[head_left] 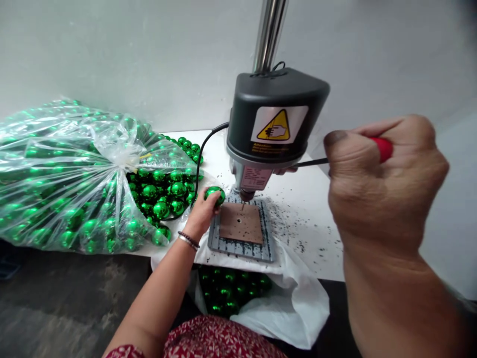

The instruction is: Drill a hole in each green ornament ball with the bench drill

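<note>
Between the thumb and fingers of my left hand (203,211) is a shiny green bauble (215,195), held just left of the drill bit. My right hand (383,184) is wrapped round the red-knobbed lever (383,148) of a bench drill press (278,119). The thin drill bit (243,205) points down over a brown board (238,228) with a small hole in it. That board lies on the slotted grey base plate (266,248). The bit and the bauble are apart.
A large clear plastic bag (119,154) full of green baubles spills open on the left of the white table (313,238). Dark shavings litter the tabletop. Below the front edge, a white sack (298,308) holds more baubles. A black cable (199,164) runs beside the drill.
</note>
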The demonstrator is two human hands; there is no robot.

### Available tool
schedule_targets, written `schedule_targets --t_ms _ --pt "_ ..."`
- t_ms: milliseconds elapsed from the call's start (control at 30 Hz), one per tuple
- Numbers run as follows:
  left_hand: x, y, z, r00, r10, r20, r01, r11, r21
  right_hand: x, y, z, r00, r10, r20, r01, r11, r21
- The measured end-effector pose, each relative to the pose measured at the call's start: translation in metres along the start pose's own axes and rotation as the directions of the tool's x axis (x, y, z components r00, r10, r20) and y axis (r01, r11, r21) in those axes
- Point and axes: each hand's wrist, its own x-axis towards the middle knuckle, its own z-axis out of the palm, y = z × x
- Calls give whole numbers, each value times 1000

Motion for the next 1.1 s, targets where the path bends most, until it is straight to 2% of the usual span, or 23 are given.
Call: schedule_targets --t_ms 33,67,133,233,300,400,600,733,800,867,1100 --pt "-7 -1 -4 994 -82 66 94 975 -200 0 0 1 1000 0 -6 0 1000 5" --pt "-14 -2 -8 981 -143 132 182 913 -365 0 0 1 1000 3 -8 -2 1000 9" --pt "-24 -3 -14 950 -205 238 307 765 -566 0 0 3 1000 18 -23 -18 1000 18" --pt "-33 -2 -17 936 -231 267 353 642 -680 0 1 4 999 37 -30 -36 999 28" --pt "-36 -3 -16 945 -219 242 326 647 -689 0 1 4 1000 12 -26 -11 1000 28" --pt "-39 -6 -14 957 -180 226 283 744 -605 0 -1 3 1000 -3 -19 4 999 44" --pt "-42 -8 -12 980 -110 168 166 916 -366 -2 -3 2 998 63 -7 -63 994 87" --pt "-38 -10 -12 994 6 107 4 995 -95 -5 6 4 998 -63 -8 63 991 120" --pt "-35 -12 -11 991 89 98 -94 995 45 -6 10 5 992 -125 -24 127 983 132" --pt "-32 -14 -9 983 138 120 -154 979 136 -6 13 6 991 -128 -33 131 983 126" --pt "-25 -13 4 972 133 192 -193 921 338 -6 14 7 984 -176 -29 178 976 125"
